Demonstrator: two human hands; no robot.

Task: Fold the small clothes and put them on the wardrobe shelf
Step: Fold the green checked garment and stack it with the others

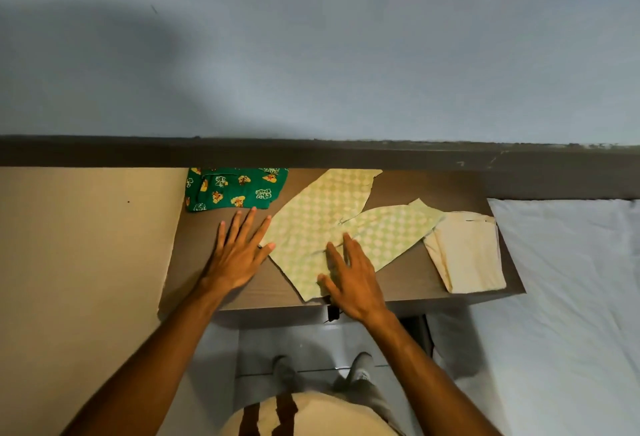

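A pale green checked pair of small shorts [329, 228] lies spread flat on a brown tabletop [408, 276], legs pointing away from me. My right hand [349, 280] rests flat on its near part, fingers apart. Beside the garment's left edge my left hand [239, 252] lies flat on the table, fingers spread, its thumb just touching the cloth. A folded green garment with cartoon prints [235, 190] sits at the table's far left. A folded cream garment [467, 252] lies at the right, next to the shorts' leg.
A beige panel [86, 245] borders the table on the left. A bed with a white sheet [571, 297] stands to the right. A dark ledge [311, 153] and a blue-grey wall rise behind the table. My feet show on the tiled floor below.
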